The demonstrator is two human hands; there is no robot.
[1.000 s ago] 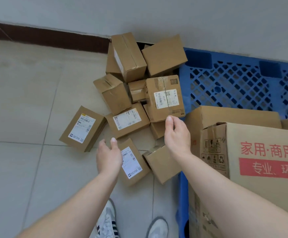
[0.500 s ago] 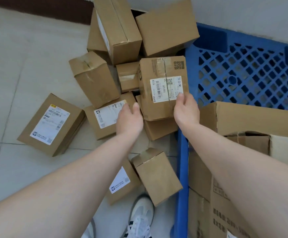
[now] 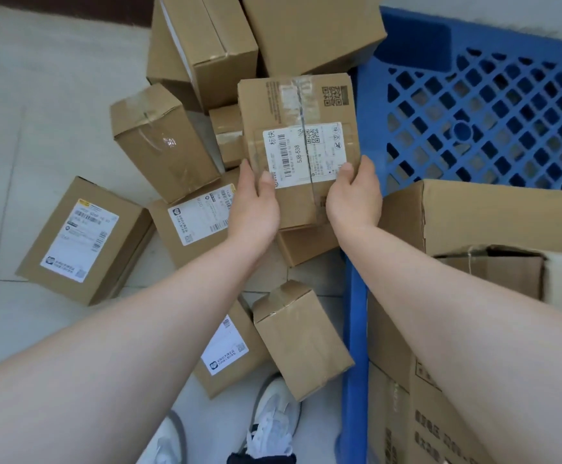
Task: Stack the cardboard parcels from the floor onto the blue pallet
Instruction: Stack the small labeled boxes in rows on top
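Both hands are clamped on one taped parcel (image 3: 298, 105): my left hand (image 3: 254, 204) has its near-left corner, my right hand (image 3: 353, 195) its near-right corner. Only my thumbs show, pressed on the top face; my fingers go under the box, out of sight. My left thumb covers a corner of the white label, and the small print there is too fine to read. Whether the taped parcel rests on the boxes beneath it or hangs clear of them, I cannot tell.

It is plain brown cardboard with clear tape down the middle, a barcode label across the near half and a printed QR code at the far right corner. It sits at twelve o'clock from my wrists.

At nine o'clock a flat labelled parcel (image 3: 82, 242) lies apart on the floor (image 3: 22, 128). The blue pallet (image 3: 474, 128) is at two o'clock, just beside the taped parcel. At four o'clock a big carton (image 3: 474, 212) is cut off by the frame.

My bare forearms reach forward, converging, wrists about level.
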